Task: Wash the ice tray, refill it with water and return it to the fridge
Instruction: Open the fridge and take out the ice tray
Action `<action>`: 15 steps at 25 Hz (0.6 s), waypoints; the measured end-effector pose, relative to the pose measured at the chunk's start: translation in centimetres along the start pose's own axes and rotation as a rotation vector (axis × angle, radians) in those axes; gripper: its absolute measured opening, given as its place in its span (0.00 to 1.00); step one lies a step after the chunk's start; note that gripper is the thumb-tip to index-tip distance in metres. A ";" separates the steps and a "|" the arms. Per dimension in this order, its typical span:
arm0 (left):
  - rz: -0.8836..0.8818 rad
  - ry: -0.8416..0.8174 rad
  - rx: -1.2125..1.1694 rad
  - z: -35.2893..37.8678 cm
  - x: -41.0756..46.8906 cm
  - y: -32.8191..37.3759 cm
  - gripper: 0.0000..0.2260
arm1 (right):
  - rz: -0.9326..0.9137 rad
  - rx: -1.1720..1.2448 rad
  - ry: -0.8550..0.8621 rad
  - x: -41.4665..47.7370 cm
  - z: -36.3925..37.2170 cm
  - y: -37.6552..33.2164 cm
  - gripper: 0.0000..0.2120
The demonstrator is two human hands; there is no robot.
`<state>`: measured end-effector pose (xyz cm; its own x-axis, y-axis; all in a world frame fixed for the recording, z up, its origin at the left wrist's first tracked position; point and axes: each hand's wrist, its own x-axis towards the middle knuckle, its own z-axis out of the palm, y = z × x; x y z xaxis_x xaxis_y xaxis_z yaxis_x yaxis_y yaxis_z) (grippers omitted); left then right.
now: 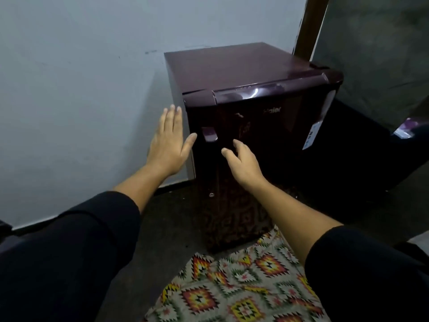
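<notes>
A pale blue-grey wall (69, 66) is filling the picture from 9 to 12 o'clock, and a few dark scuff marks (151, 52) are showing on it toward 11 o'clock. A brown wooden post (311, 24) is rising at 1 o'clock, just beside a grey-green surface (383, 54) that is taking up the 2 o'clock corner. A clear plastic packet (405, 130) with purple print is lying at 3 o'clock. A dark floor (171, 217) is stretching across the lower middle, and a cloth (232, 287) patterned with orange, yellow and green diamonds is lying rumpled on it at 6 o'clock.
</notes>
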<state>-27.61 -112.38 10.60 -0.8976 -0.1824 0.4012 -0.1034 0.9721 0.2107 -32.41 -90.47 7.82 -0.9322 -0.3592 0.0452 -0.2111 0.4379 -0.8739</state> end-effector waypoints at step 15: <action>0.560 0.062 0.090 -0.5 10.5 -3.0 0.28 | 0.258 0.456 0.120 7.6 7.4 -1.7 0.29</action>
<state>-36.52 -117.25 14.60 -0.7995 0.3588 0.4818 0.3425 0.9311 -0.1252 -36.98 -100.02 6.09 -0.9695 -0.1787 -0.1675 0.1539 0.0876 -0.9842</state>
